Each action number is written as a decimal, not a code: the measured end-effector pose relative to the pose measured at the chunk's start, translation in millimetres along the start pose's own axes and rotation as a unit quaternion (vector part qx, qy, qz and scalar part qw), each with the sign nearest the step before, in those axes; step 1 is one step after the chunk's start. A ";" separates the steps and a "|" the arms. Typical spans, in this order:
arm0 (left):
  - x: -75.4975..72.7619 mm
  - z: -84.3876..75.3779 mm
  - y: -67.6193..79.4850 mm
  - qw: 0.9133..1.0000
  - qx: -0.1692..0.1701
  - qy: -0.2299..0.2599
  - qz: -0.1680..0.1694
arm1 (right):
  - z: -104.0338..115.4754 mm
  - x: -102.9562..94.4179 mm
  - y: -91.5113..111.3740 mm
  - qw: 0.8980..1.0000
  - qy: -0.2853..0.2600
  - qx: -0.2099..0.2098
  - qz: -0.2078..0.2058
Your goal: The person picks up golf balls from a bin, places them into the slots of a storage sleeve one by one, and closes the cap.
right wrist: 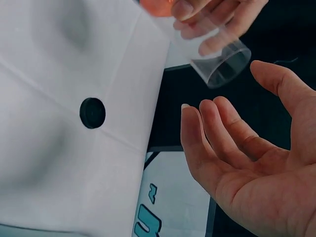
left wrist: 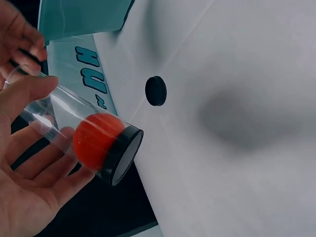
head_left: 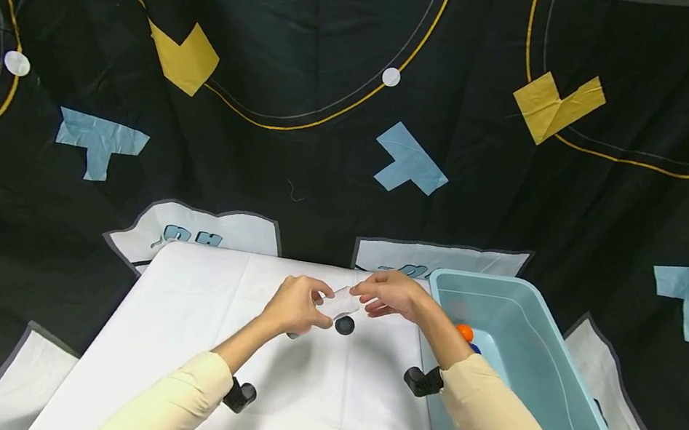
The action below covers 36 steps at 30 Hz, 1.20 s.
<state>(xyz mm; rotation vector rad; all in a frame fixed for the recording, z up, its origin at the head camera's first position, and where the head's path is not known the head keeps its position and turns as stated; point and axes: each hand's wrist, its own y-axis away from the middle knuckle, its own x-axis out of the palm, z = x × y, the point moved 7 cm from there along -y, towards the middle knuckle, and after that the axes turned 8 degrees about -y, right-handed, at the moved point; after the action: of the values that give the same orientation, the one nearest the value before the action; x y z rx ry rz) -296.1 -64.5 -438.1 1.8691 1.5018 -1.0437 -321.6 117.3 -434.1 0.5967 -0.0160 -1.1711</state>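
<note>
My left hand [head_left: 297, 305] grips a clear plastic tube [left wrist: 64, 106] above the table, tilted, its thumb on one side and fingers round the other. Inside the tube a red-orange ball [left wrist: 94, 140] sits against the black cap [left wrist: 122, 155] at its closed end. The other end is uncapped, as the right wrist view shows its bare rim. Close to that rim, my right hand [right wrist: 252, 158] has its fingers spread and slightly bent, holding nothing. A loose black cap [head_left: 345, 325] lies on the white table below the hands.
On the right of the table [head_left: 199, 305] stands a light blue bin [head_left: 536, 359]. An orange ball [head_left: 465, 332] and a blue ball [head_left: 475, 349] are in it, partly behind the right forearm. A black curtain [head_left: 283, 184] with tape marks hangs behind.
</note>
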 end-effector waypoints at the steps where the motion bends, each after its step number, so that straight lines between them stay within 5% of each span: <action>1: 0.1 1.8 0.8 1.000 -0.005 0.000 0.000 | -1.1 -1.1 0.3 1.000 0.001 -0.001 -0.001; 8: -3.1 9.3 4.1 1.000 -0.010 -0.002 -0.002 | -7.3 -21.7 7.6 1.000 -0.008 -0.012 -0.010; 22: -5.4 23.6 10.2 1.000 -0.014 0.000 -0.016 | -20.9 -102.8 33.5 0.999 0.015 0.016 -0.046; 36: -8.0 20.1 3.4 1.000 -0.012 -0.001 -0.015 | -81.8 -164.4 48.3 0.994 -0.010 0.061 -0.087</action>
<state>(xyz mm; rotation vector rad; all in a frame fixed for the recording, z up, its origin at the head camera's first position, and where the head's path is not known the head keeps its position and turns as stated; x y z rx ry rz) -298.4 -85.7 -443.1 1.8335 1.5383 -1.0364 -321.4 307.1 -434.1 0.7055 -0.0541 -1.3515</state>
